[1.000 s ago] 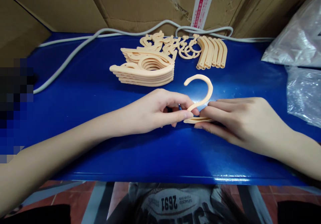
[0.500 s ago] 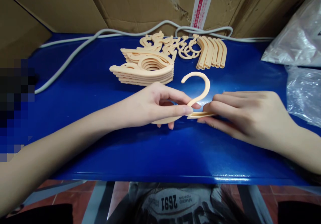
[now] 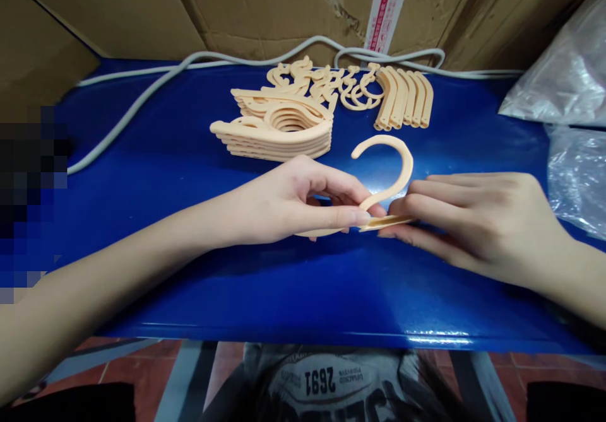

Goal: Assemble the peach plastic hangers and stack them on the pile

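Note:
Between my hands, low over the blue table (image 3: 293, 289), is a cream plastic hanger hook (image 3: 406, 163) with its curve pointing up. My left hand (image 3: 317, 201) pinches the hook's base between thumb and fingers. A cream hanger arm (image 3: 326, 231) shows partly under that hand. My right hand (image 3: 468, 220) grips a second cream hanger arm (image 3: 386, 221), whose grooved end meets the hook's base. How the parts join is hidden by my fingers.
Behind my hands lies a stack of cream hanger pieces (image 3: 279, 138). Loose hooks (image 3: 353, 91) and curved arms (image 3: 407, 97) sit farther back. A white cable (image 3: 156, 87) runs before cardboard boxes (image 3: 265, 12). Clear plastic bags (image 3: 563, 75) lie at the right.
The hook has turned slightly and shifted right with my left hand. The arm in my right hand has tilted a little. The whole view has moved slightly.

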### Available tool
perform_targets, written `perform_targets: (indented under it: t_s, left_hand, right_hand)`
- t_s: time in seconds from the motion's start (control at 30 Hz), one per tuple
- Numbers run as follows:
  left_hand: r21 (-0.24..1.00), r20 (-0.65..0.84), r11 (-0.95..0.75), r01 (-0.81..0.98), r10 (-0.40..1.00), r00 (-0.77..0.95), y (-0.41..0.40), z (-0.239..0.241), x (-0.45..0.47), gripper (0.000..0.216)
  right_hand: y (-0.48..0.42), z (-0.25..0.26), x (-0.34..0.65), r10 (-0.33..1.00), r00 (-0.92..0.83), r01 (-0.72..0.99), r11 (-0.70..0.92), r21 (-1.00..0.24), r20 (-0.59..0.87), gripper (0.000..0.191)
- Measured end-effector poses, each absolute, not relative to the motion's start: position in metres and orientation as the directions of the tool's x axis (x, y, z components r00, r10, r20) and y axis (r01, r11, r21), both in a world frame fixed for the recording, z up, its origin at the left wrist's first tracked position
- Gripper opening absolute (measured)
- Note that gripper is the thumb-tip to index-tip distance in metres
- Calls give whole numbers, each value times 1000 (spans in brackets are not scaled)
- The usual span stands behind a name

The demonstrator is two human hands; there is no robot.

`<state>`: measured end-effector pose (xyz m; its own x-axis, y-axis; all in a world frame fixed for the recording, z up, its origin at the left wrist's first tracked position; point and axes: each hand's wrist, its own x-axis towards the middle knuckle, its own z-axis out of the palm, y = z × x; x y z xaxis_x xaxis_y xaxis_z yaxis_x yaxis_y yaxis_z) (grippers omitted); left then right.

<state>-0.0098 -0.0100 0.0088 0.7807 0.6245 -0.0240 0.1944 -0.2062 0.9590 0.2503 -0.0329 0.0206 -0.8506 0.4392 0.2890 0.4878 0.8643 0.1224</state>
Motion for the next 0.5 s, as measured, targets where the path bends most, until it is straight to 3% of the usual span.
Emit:
perform_targets:
  t_s: [0.23, 0.5]
  left_hand:
    - [930, 68, -313, 193, 661, 748, -13, 10, -8, 13]
    - [939, 74, -290, 187, 698, 712, -13, 5, -6, 18]
  right_hand:
    - [-32, 21, 251, 454, -839, 490, 870, 51, 300, 31]
    - [-32, 21, 253, 493, -820, 517, 856, 7, 290, 31]
